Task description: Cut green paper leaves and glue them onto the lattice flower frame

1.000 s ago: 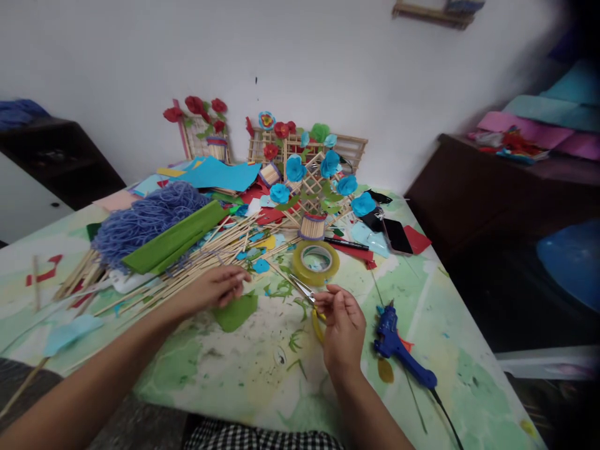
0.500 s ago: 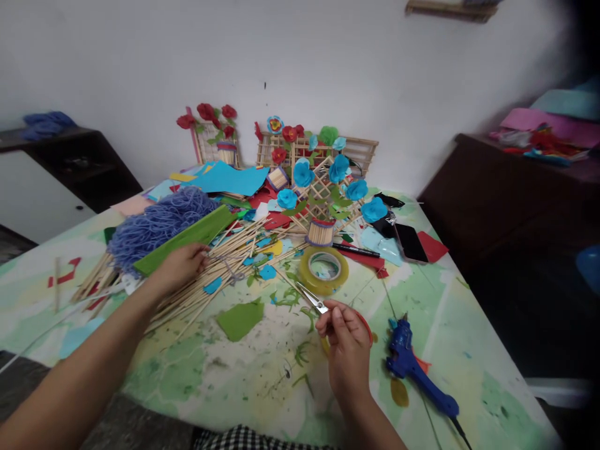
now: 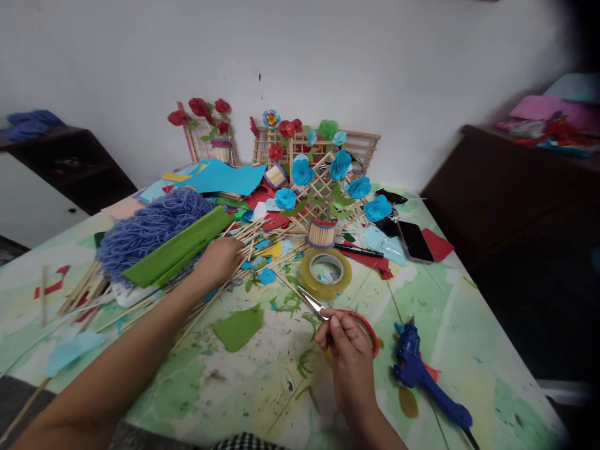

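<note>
My left hand (image 3: 219, 262) reaches over the pile of thin wooden sticks (image 3: 253, 240), fingers curled down among them. What it grips, if anything, is hidden by the hand. In my right hand (image 3: 347, 350) is a pair of red-handled scissors (image 3: 313, 301), blades pointing away to the upper left, close to a roll of clear yellowish tape (image 3: 307, 275). A cut piece of green paper (image 3: 239, 329) lies on the table between my hands. Beside my left hand, a folded green strip (image 3: 175, 250) rests against a heap of blue yarn (image 3: 150, 231).
Blue paper flowers on a stick lattice (image 3: 321, 234) stand behind the tape. A blue glue gun (image 3: 422, 375) lies at the right, with a phone (image 3: 415, 241) and a black marker (image 3: 359, 250) farther back. Blue sheets (image 3: 225, 177) and red flowers (image 3: 199, 107) are at the back left.
My left hand has moved right and a little forward across the sticks. My right hand stays nearly in place with the scissors. The view has shifted slightly.
</note>
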Available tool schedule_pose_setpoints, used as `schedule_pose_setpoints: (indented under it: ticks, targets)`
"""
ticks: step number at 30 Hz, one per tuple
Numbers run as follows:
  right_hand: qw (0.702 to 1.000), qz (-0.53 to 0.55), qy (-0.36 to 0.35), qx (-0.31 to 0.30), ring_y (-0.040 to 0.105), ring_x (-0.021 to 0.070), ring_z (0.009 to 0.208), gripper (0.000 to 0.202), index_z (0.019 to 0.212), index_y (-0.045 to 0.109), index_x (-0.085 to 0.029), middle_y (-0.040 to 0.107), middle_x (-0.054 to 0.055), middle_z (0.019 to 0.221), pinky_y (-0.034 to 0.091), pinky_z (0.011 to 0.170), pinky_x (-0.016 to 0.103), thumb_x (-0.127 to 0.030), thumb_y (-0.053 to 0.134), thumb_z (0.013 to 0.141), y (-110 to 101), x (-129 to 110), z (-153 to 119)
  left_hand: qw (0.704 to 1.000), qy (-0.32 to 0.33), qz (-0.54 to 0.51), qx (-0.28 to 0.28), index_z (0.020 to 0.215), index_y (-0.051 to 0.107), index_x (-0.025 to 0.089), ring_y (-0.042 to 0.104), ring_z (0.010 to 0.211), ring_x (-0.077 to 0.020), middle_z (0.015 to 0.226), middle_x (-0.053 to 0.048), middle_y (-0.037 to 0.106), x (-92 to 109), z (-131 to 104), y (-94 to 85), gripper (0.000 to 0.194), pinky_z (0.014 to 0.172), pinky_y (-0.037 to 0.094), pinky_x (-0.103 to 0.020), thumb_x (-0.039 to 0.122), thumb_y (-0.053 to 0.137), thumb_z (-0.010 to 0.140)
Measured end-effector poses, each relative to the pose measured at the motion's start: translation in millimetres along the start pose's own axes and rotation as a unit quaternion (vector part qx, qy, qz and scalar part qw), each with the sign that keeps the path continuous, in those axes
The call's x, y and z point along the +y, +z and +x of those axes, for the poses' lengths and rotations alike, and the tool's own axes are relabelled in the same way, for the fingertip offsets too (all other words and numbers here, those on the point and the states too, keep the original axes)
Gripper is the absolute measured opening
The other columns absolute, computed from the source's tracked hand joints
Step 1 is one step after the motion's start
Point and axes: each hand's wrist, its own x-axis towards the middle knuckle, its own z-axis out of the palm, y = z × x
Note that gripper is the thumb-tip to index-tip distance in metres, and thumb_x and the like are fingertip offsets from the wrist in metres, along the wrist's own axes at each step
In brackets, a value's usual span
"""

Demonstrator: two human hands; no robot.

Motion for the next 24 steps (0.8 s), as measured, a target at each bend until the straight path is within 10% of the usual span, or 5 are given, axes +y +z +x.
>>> schedule_pose_setpoints:
  ticks: [10,16,21,24]
  targets:
    - [0.999,-0.003,0.003,-0.033,0.048,0.0115,0.050,0.037,0.086,0.067,-0.017,0.062,0.001,0.055,0.036,0.051,0.023,-0.054,0.064,0.079,-3.9,17.1,4.3,0.999,0.015,-0.011,-0.036,0.073,0.069,0.017,0.064,0.079,-0.0240,0.082,-0.011,0.072,-1.5,11.3,5.7,0.024,0.072,0.043,-0.030,0.023,0.046,0.079]
    - [0.999,0.003,0.013,-0.042,0.048,0.0113,0.049,0.042,0.082,0.067,-0.017,0.062,0.001,0.056,0.035,0.050,0.023,-0.058,0.068,0.074,-2.1,10.4,9.4,0.987,0.041,-0.146,0.049,0.079,0.071,0.022,0.064,0.084,-0.0274,0.090,-0.010,0.073,2.6,-8.1,-31.8,0.029,0.076,0.047,-0.035,0.037,0.046,0.081]
    - [0.999,0.011,0.015,-0.031,0.046,0.0107,0.045,0.046,0.079,0.065,-0.016,0.060,0.000,0.053,0.035,0.048,0.023,-0.061,0.071,0.068,3.4,9.1,8.2,0.946,0.068,-0.227,0.219,0.080,0.072,0.032,0.064,0.085,-0.0278,0.087,-0.005,0.074,40.8,-54.7,-76.1,0.028,0.081,0.049,-0.038,0.051,0.053,0.077]
    - [1.000,-0.007,0.001,-0.028,0.048,0.0115,0.046,0.048,0.085,0.068,-0.016,0.060,0.000,0.053,0.037,0.047,0.024,-0.061,0.071,0.068,6.5,7.7,5.2,0.939,0.096,-0.300,0.139,0.083,0.075,0.031,0.066,0.076,-0.0252,0.084,-0.004,0.075,78.4,-78.0,-73.5,0.027,0.071,0.049,-0.034,0.052,0.058,0.077]
